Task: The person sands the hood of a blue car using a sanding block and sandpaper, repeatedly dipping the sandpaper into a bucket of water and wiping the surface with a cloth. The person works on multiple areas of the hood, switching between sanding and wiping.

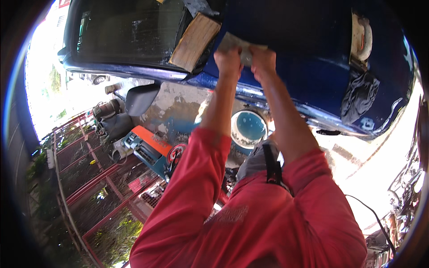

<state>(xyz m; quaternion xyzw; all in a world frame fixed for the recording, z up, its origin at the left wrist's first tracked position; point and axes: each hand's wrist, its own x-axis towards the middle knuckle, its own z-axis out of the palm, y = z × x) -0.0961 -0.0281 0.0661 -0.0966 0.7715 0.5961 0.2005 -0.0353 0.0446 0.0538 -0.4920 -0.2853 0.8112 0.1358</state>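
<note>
greyish sheet [246, 54] is sitting between the two hands, over the blue car panel [308, 49], and is bridging the gap from one fist to the other. left hand [229, 60] is pinching its left part and right hand [262, 60] is pinching its right part; fingers are curling inward on both sides, with no spread showing, though the exact thumb placement is staying too small to tell. key relation: the sheet's long axis is running crosswise, from hand to hand, roughly square to the forearms, its right end slanting slightly toward the body. neither hand is lying nearer, since both are touching it; the larger bare portion is projecting beyond the left fist, on the side away from the body. whether the sheet is pressing flat on the panel or hovering just above, cannot tell from this view. just left of the grip, a wooden board [195, 42] is lying at a slant, its far end leaning toward the hands. well right of the grip, a pale-handled tool [362, 38] is resting, with a dark cloth [360, 96] bunching bodyward of it. bodyward of the grip, between the forearms, a white bucket [237, 139] is standing.
</note>
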